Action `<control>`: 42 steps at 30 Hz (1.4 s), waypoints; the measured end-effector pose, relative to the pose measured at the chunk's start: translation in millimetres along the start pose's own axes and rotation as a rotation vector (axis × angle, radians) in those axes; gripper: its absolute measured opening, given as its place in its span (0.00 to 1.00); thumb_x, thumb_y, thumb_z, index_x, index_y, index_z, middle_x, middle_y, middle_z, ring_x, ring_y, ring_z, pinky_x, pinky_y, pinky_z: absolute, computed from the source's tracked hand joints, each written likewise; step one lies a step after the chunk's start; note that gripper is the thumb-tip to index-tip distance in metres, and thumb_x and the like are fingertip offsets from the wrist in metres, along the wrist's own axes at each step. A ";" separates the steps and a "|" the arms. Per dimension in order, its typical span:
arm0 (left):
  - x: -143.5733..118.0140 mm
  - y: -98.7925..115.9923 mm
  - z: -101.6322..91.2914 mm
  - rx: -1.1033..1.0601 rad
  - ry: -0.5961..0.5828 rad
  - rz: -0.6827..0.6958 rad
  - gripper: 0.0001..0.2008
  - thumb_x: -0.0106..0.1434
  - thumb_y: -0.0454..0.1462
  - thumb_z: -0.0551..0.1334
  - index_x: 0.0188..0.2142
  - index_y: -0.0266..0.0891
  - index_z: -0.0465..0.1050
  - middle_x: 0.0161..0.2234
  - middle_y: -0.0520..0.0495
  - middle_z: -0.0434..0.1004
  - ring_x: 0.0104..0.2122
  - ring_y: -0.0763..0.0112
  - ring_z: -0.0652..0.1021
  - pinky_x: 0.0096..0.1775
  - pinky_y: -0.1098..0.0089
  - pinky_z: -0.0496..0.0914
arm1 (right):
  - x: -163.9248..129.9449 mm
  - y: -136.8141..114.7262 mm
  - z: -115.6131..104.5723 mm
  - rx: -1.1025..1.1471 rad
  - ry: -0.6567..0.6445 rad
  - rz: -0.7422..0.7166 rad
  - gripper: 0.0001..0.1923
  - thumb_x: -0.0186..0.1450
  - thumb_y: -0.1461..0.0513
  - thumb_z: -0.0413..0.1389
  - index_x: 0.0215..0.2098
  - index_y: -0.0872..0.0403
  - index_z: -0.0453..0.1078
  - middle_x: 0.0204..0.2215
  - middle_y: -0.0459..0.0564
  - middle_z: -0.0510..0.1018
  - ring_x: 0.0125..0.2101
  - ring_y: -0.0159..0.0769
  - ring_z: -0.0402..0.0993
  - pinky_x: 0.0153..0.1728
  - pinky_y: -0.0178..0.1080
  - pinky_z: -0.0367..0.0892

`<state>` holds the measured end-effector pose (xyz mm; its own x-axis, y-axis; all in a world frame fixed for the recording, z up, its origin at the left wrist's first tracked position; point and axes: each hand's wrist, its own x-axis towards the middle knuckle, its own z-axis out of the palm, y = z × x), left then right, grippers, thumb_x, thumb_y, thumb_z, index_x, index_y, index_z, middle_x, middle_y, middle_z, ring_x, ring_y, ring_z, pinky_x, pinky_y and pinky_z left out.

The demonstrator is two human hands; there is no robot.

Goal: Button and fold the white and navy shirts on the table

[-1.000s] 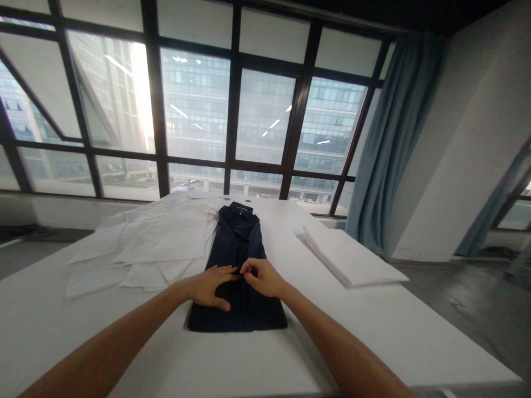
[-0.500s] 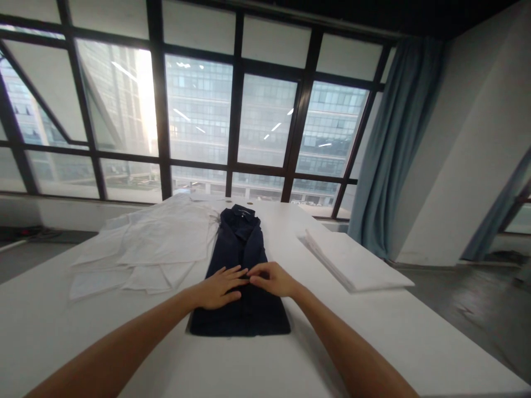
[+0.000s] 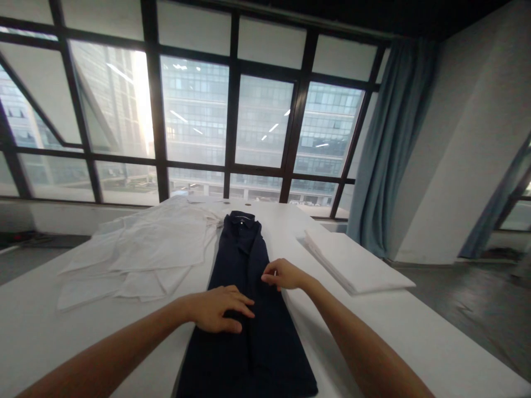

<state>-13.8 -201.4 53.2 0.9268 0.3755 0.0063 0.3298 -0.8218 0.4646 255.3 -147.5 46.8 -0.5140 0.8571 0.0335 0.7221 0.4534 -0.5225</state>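
Note:
A navy collared shirt (image 3: 232, 359) lies lengthwise in front of me, its sides folded in to a long narrow shape and its collar at the far end. Over its middle is my left hand (image 3: 219, 310), palm down with the fingers apart, on or just above the cloth. My right hand (image 3: 284, 275) is at the shirt's right edge, thumb and fingertips pinched together over the dark fabric. What the pinch holds, if anything, is too small to make out.
Thin white sheets (image 3: 153, 243) lie spread and overlapping on the left of the white table (image 3: 352, 337). A neat white stack (image 3: 352, 260) sits near the table's right edge. Windows (image 3: 194, 110) and a blue curtain (image 3: 385, 149) stand beyond.
The shirt now reaches much farther toward me, with its collar slightly nearer. My left hand has come closer with the fingers more raised; my right hand has moved right, apart from the left.

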 end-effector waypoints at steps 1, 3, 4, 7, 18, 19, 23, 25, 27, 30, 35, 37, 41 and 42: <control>3.0 0.1 -4.1 -0.039 -0.016 0.025 0.21 0.65 0.49 0.57 0.56 0.53 0.70 0.59 0.49 0.69 0.56 0.57 0.69 0.58 0.56 0.61 | 8.9 5.1 -2.3 -0.041 0.065 0.009 0.14 0.65 0.57 0.53 0.39 0.55 0.77 0.28 0.48 0.80 0.24 0.32 0.75 0.30 0.34 0.67; 12.1 -10.9 -13.7 -0.095 -0.015 0.026 0.20 0.66 0.46 0.55 0.55 0.50 0.70 0.56 0.49 0.72 0.54 0.61 0.72 0.56 0.62 0.64 | 32.0 16.6 -7.7 -0.152 0.204 0.001 0.12 0.63 0.62 0.53 0.40 0.54 0.77 0.34 0.49 0.81 0.31 0.34 0.76 0.37 0.35 0.68; 17.9 -22.1 -19.6 -0.095 0.021 -0.002 0.19 0.67 0.45 0.53 0.55 0.48 0.71 0.55 0.49 0.73 0.52 0.63 0.73 0.55 0.64 0.65 | 45.5 22.3 -10.6 -0.205 0.259 0.005 0.12 0.63 0.64 0.54 0.41 0.53 0.77 0.38 0.49 0.81 0.36 0.35 0.76 0.41 0.35 0.67; 37.1 -73.4 -41.0 0.042 0.258 -0.171 0.18 0.68 0.42 0.52 0.53 0.43 0.71 0.54 0.46 0.74 0.53 0.63 0.72 0.57 0.64 0.63 | 87.9 38.2 -19.2 -0.310 0.312 0.097 0.15 0.63 0.65 0.53 0.47 0.53 0.75 0.46 0.52 0.77 0.47 0.38 0.73 0.49 0.37 0.64; 76.8 -241.6 -52.9 0.334 0.310 -0.645 0.30 0.68 0.47 0.47 0.64 0.33 0.55 0.66 0.33 0.49 0.65 0.50 0.53 0.61 0.50 0.54 | 183.0 89.6 -13.3 -0.396 0.226 0.240 0.28 0.65 0.51 0.53 0.60 0.54 0.64 0.59 0.59 0.65 0.57 0.47 0.63 0.55 0.46 0.59; 78.5 -244.2 -50.0 0.334 0.282 -0.657 0.30 0.69 0.47 0.45 0.65 0.33 0.54 0.67 0.32 0.46 0.66 0.50 0.51 0.60 0.48 0.53 | 185.2 92.6 -8.9 -0.394 0.212 0.231 0.28 0.66 0.51 0.50 0.61 0.54 0.62 0.61 0.59 0.63 0.58 0.47 0.61 0.56 0.47 0.58; 80.9 -241.7 -55.6 0.325 0.227 -0.679 0.31 0.70 0.47 0.42 0.66 0.33 0.51 0.67 0.33 0.43 0.66 0.50 0.47 0.61 0.45 0.48 | 188.2 100.8 1.3 -0.369 0.173 0.241 0.31 0.71 0.49 0.39 0.66 0.56 0.54 0.66 0.59 0.54 0.64 0.47 0.49 0.61 0.52 0.45; 81.0 -239.2 -62.2 0.318 0.245 -0.671 0.31 0.70 0.49 0.40 0.66 0.35 0.51 0.67 0.35 0.45 0.66 0.53 0.49 0.61 0.47 0.47 | 188.6 103.9 2.1 -0.332 0.139 0.274 0.33 0.71 0.47 0.35 0.68 0.56 0.49 0.68 0.57 0.49 0.66 0.45 0.43 0.63 0.52 0.40; 81.4 -237.9 -62.6 0.334 0.271 -0.666 0.32 0.70 0.50 0.38 0.66 0.34 0.52 0.67 0.35 0.46 0.66 0.54 0.49 0.62 0.50 0.47 | 189.0 106.5 2.5 -0.299 0.101 0.302 0.36 0.70 0.45 0.32 0.69 0.55 0.45 0.69 0.56 0.43 0.67 0.44 0.38 0.63 0.53 0.38; 82.3 -238.4 -50.3 0.374 0.292 -0.671 0.35 0.69 0.51 0.39 0.65 0.28 0.52 0.67 0.34 0.45 0.67 0.54 0.47 0.63 0.54 0.47 | 190.8 109.7 3.8 -0.303 0.067 0.308 0.37 0.70 0.44 0.31 0.69 0.56 0.44 0.69 0.55 0.41 0.67 0.44 0.36 0.63 0.54 0.37; 84.2 -251.6 -47.5 0.267 0.337 -0.655 0.33 0.69 0.50 0.41 0.64 0.30 0.55 0.66 0.37 0.49 0.66 0.58 0.51 0.64 0.58 0.48 | 205.0 120.9 -2.0 -0.241 0.203 0.277 0.31 0.71 0.48 0.36 0.63 0.57 0.59 0.65 0.57 0.55 0.64 0.44 0.51 0.61 0.48 0.48; 85.2 -261.7 -62.4 0.211 0.409 -0.641 0.29 0.69 0.47 0.42 0.62 0.33 0.60 0.65 0.40 0.53 0.65 0.61 0.56 0.63 0.61 0.51 | 215.2 129.6 -9.2 -0.163 0.316 0.297 0.26 0.70 0.53 0.41 0.58 0.57 0.67 0.61 0.58 0.64 0.60 0.42 0.59 0.59 0.42 0.52; 86.3 -284.6 -99.3 0.259 0.594 -0.729 0.23 0.64 0.40 0.52 0.56 0.33 0.68 0.61 0.38 0.64 0.61 0.59 0.64 0.61 0.64 0.57 | 237.7 151.0 -25.3 -0.024 0.427 0.404 0.21 0.64 0.63 0.49 0.54 0.58 0.71 0.54 0.56 0.73 0.55 0.41 0.67 0.55 0.37 0.58; 86.7 -290.3 -106.9 0.252 0.606 -0.770 0.22 0.63 0.39 0.54 0.55 0.34 0.70 0.58 0.38 0.68 0.59 0.59 0.67 0.60 0.65 0.59 | 243.1 156.1 -28.4 0.000 0.431 0.426 0.22 0.63 0.64 0.50 0.54 0.58 0.71 0.52 0.56 0.75 0.53 0.41 0.69 0.53 0.37 0.61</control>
<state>-48.4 115.6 13.5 0.2215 0.9384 0.2651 0.8928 -0.3045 0.3319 256.2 138.7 -2.5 0.0546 0.9850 0.1638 0.8233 0.0484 -0.5656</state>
